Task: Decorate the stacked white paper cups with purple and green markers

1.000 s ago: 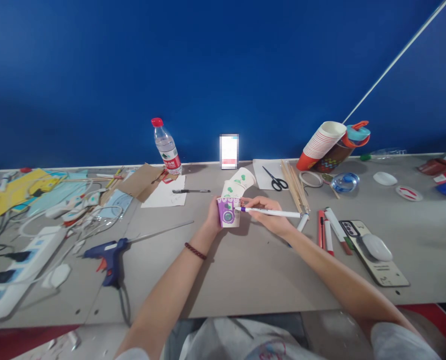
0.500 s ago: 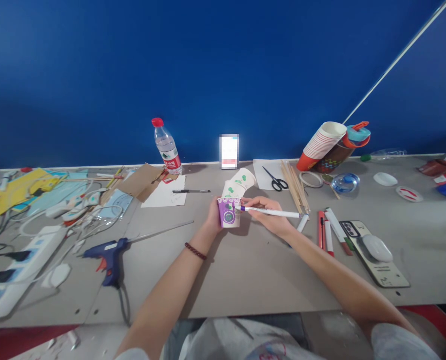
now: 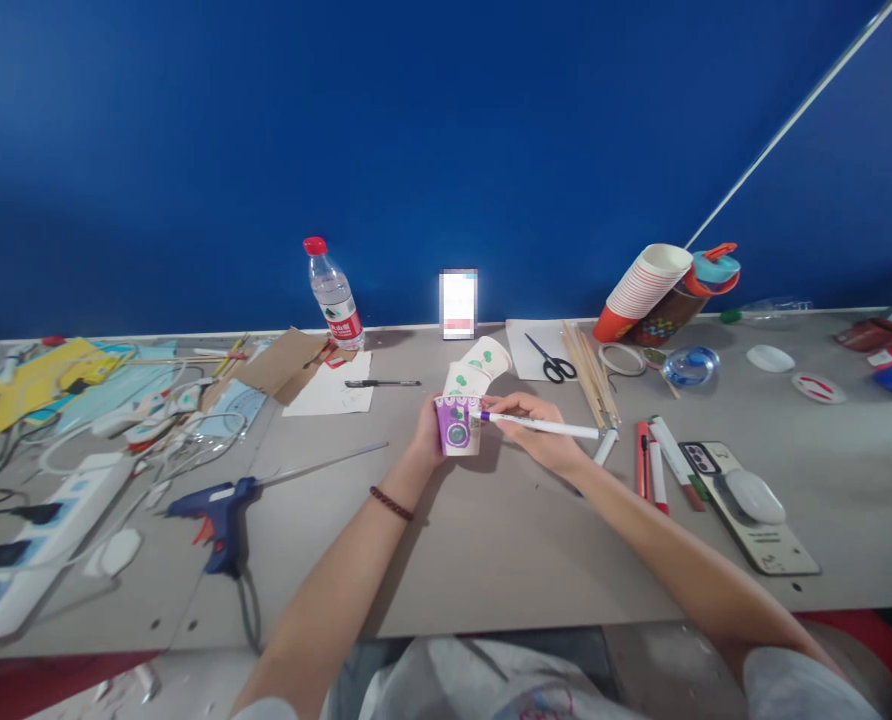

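My left hand [image 3: 428, 432] is wrapped round the left side of a paper cup [image 3: 457, 434], coloured purple with a ringed circle on its front and a scalloped band below the rim. The cup's right part is still white. In my right hand [image 3: 534, 425] is a white marker [image 3: 555, 427], gripped like a pen, its purple tip against the cup's upper right side. Behind the cup lean further white paper cups [image 3: 485, 362] with green leaf prints, joined in a bent row; how they are fixed together is hidden.
A blue glue gun [image 3: 225, 510] and power strip [image 3: 56, 535] lie left. A water bottle [image 3: 335, 298], black pen [image 3: 382, 383] and lit phone [image 3: 459, 304] are behind. Scissors [image 3: 555, 362], wooden sticks [image 3: 591, 375], markers [image 3: 652, 465], stacked cups [image 3: 648, 285] and a phone [image 3: 750, 508] are right.
The marker tip has shifted very slightly on the cup's upper right side. Both hands keep nearly the same place and grip.
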A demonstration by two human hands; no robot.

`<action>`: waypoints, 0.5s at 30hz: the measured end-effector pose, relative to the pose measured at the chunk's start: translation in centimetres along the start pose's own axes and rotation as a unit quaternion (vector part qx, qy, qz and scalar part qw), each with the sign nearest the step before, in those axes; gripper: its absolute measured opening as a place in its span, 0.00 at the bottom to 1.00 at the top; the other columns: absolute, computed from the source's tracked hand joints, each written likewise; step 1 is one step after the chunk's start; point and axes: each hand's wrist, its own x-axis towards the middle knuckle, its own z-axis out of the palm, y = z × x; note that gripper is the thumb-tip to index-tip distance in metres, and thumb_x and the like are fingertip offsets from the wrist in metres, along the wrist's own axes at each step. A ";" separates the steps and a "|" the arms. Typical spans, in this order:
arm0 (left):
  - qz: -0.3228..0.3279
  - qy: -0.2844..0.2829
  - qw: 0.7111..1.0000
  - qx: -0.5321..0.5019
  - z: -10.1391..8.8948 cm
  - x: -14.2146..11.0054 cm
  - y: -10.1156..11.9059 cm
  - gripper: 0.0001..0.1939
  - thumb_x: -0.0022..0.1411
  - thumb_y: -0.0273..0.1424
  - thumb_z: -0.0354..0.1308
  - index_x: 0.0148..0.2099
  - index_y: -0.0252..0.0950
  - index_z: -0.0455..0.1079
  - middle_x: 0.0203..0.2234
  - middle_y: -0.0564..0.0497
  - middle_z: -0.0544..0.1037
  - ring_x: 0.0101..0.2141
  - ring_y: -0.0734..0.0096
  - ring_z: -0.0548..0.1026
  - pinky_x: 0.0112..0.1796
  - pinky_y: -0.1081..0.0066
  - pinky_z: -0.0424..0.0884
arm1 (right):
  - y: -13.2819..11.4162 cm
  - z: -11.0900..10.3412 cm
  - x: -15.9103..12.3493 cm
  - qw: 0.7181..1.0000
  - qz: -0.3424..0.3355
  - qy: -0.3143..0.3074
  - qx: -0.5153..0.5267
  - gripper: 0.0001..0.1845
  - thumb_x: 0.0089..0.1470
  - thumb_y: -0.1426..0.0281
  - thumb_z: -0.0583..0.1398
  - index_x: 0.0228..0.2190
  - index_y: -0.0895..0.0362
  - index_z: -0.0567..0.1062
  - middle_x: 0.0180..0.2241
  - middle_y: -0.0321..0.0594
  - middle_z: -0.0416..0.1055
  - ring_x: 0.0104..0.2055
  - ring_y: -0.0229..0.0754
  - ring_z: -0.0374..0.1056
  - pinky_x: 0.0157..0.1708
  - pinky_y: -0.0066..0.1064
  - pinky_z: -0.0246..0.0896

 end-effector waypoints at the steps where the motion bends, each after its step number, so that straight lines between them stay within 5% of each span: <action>1: -0.001 0.002 1.000 -0.002 0.0 0.0 0.0 0.16 0.58 0.31 0.45 0.37 0.29 0.73 0.23 0.42 0.78 0.25 0.59 0.76 0.31 0.64 0.73 | -0.1 0.0 0.0 1.000 0.005 0.007 -0.005 0.08 0.51 0.62 0.64 0.32 0.52 0.77 0.45 0.45 0.79 0.55 0.53 0.71 0.53 0.48 0.67; 15: -0.003 0.007 1.000 0.005 0.0 0.0 0.0 0.16 0.58 0.31 0.45 0.37 0.30 0.73 0.22 0.43 0.78 0.24 0.61 0.76 0.30 0.66 0.72 | 0.4 -0.1 0.0 0.999 -0.006 0.000 -0.040 0.07 0.53 0.63 0.63 0.34 0.52 0.78 0.45 0.45 0.79 0.56 0.53 0.70 0.52 0.47 0.68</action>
